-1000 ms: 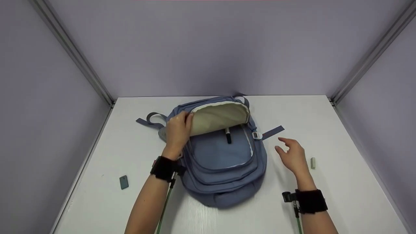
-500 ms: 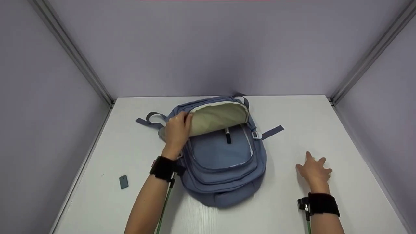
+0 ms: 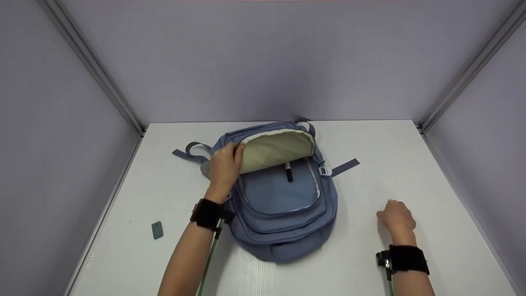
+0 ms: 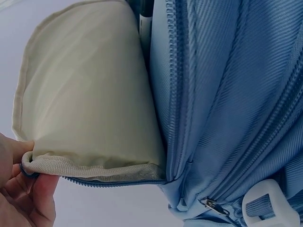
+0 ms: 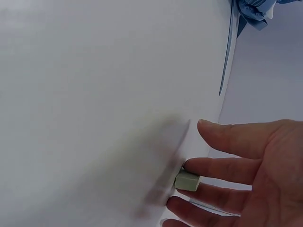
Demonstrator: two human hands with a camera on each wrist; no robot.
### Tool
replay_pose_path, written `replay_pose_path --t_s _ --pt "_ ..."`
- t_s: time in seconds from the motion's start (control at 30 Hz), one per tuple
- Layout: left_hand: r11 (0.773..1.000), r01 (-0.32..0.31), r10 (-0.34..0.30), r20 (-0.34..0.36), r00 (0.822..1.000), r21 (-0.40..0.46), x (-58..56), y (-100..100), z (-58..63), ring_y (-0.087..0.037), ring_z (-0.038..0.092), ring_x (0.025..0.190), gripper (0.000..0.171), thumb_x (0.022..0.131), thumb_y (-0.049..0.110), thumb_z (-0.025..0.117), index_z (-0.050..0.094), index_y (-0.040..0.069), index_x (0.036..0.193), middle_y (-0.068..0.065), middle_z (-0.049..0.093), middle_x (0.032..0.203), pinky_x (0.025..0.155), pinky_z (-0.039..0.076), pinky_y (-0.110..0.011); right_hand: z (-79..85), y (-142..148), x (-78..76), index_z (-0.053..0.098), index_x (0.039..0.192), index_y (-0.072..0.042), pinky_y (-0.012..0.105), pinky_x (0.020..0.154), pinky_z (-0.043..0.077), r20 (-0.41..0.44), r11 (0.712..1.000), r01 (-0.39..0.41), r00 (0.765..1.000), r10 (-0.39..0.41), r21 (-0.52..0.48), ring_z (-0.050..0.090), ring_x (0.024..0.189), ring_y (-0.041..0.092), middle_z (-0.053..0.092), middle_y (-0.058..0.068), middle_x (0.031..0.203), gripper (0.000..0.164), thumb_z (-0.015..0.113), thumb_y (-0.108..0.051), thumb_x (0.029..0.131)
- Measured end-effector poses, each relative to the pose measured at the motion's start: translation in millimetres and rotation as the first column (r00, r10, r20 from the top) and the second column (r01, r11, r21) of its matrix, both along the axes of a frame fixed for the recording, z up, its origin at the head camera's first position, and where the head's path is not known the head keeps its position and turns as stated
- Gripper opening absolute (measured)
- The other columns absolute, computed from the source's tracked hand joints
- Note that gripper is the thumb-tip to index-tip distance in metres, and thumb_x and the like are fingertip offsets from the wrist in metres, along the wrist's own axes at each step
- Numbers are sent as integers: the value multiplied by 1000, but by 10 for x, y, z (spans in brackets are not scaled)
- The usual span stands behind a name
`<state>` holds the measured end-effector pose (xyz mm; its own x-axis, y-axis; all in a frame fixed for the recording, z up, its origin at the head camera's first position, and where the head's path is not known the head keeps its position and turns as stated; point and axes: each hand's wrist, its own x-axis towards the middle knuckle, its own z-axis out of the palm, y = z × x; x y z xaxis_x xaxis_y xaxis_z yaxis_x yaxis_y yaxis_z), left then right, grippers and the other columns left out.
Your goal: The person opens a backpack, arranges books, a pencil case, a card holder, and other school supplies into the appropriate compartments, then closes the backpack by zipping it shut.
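A blue backpack lies on the white table, its front pocket opened. At the upper left of the pocket, my left hand holds back the beige-lined flap; in the left wrist view, thumb and fingers pinch its edge. A black-capped marker sticks out from under the flap. To the right of the bag, my right hand is low over the table. In the right wrist view its fingers reach around a small pale green block, with the thumb standing apart from it.
A small dark teal rectangular object lies on the table left of the bag. Straps spread from both sides of the backpack, including a loose strap end on the right. Grey panels enclose the back and sides.
My right hand has moved from beside the bag rightward and down to the pale green block, its fingers spreading, then drawing together. The left hand keeps its hold on the flap.
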<state>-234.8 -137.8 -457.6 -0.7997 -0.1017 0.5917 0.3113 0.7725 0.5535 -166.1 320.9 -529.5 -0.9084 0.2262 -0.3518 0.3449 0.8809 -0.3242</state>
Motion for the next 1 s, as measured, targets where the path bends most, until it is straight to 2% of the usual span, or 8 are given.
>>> replay_pose_path --t_s 0.13,0.2,0.37,0.57,0.73,0.93,1.0 --pt "1000 1 -1 -2 1000 -17 -5 -5 -15 -30 65 63 25 98 21 62 68 0 86 -12 67 73 56 49 -45 17 -53 -18 58 126 10 48 62 52 -66 999 5 998 -7 -36 62 95 48 53 37 124 38 53 -11 96" --pt "1000 3 -3 -3 1000 -22 -7 -5 -18 -29 64 63 26 98 21 62 67 0 85 -12 67 73 56 49 -45 29 -90 -32 65 116 8 46 61 51 -125 998 -4 992 -4 -65 63 89 46 59 35 117 30 54 -12 97" --pt "1000 1 -1 -12 1000 -18 -5 -5 -19 -29 63 60 26 98 22 62 66 1 83 -11 65 70 55 48 -45 80 -199 -63 68 105 8 40 63 50 -234 988 -67 972 34 -136 66 83 36 67 26 99 20 57 -8 97" --pt "1000 3 -3 -15 1000 -8 -13 -12 -28 -28 61 60 26 98 22 63 65 1 82 -11 64 70 56 48 -46 170 -332 -87 67 105 9 34 63 50 -318 974 -113 947 46 -195 69 83 31 66 25 100 19 56 -4 96" --pt "1000 -9 9 -8 1000 -5 -16 -14 -28 -30 64 62 25 98 22 63 68 1 85 -12 67 73 56 49 -46 230 -425 -75 64 107 8 34 63 52 -403 964 -150 914 51 -218 70 81 31 64 26 100 17 56 0 95" --pt "1000 -19 19 -7 1000 -14 -21 -7 -18 -31 65 63 25 97 22 63 68 0 85 -13 68 74 56 49 -47 321 -624 -105 59 114 5 30 61 53 -475 926 -236 877 72 -295 68 77 27 65 21 95 22 59 3 92" --pt "1000 -15 14 -13 1000 -14 -24 2 -16 -32 65 63 25 97 21 64 68 0 85 -13 68 74 56 49 -47 365 -724 -128 61 113 5 28 60 52 -508 915 -267 857 82 -303 67 76 25 66 18 93 22 63 3 91"
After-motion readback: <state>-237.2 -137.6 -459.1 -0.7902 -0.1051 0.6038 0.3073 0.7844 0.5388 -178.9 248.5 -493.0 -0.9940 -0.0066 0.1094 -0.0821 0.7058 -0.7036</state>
